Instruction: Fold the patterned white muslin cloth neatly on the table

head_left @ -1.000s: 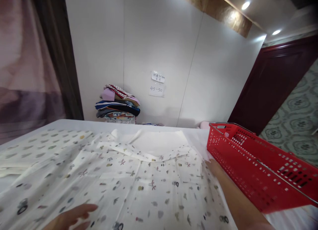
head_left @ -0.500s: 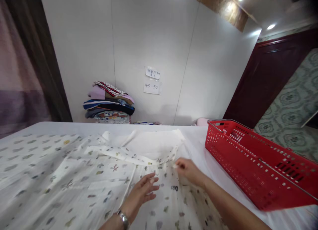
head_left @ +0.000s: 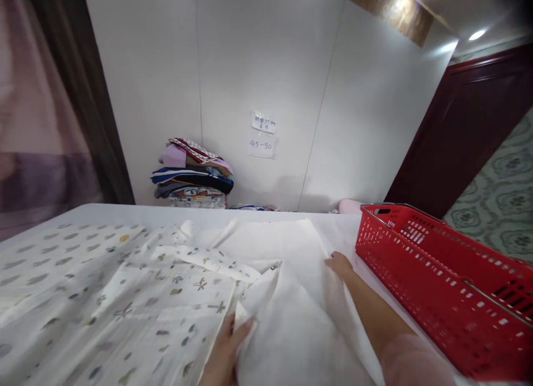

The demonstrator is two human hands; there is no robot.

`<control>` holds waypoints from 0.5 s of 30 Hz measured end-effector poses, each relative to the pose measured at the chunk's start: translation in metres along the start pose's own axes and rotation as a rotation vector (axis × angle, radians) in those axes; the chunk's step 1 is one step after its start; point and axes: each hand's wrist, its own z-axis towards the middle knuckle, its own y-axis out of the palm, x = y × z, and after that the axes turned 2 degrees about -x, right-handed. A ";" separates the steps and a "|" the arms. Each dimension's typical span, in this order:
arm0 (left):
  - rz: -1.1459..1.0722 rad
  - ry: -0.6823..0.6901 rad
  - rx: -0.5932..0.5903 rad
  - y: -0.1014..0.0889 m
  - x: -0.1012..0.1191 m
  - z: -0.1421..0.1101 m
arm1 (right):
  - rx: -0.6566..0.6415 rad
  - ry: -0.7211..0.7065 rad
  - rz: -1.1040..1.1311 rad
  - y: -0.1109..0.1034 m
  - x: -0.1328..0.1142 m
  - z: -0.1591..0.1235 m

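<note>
A thin white printed cloth [head_left: 166, 297] with small plant and shell-like motifs is spread over the table, wrinkled. Its right part is turned over, so a plain white side [head_left: 300, 319] faces up. My right hand [head_left: 341, 265] is closed on the far right edge of this turned part. Nearer to me, my left hand [head_left: 231, 341] pinches a corner of the cloth between thumb and fingers, beside the seam line. Some of the left fingers are hidden under the cloth.
To the right stands a long red plastic basket [head_left: 425, 286] with metal handles. A stack of folded clothes [head_left: 194, 175] rises behind the table's far edge, by a wall [head_left: 266, 58] with handwritten paper signs [head_left: 262, 146]. Curtains [head_left: 54, 125] hang at the left.
The right part of the printed cloth has been flipped over, showing its plain side. My left hand went from open to pinching the cloth; my right hand moved right and slightly away.
</note>
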 end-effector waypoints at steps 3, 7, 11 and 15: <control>0.262 0.029 0.129 0.006 -0.008 0.002 | 0.034 -0.062 -0.063 -0.003 -0.019 -0.010; 0.092 -0.036 0.123 0.002 0.002 -0.020 | 0.076 -0.318 -0.128 -0.005 -0.060 -0.062; -0.174 -0.114 0.071 -0.014 0.022 -0.064 | -0.185 -0.923 -0.111 0.008 -0.084 -0.152; -0.041 -0.007 0.171 -0.039 0.011 -0.087 | -0.351 -1.176 0.204 0.018 -0.088 -0.193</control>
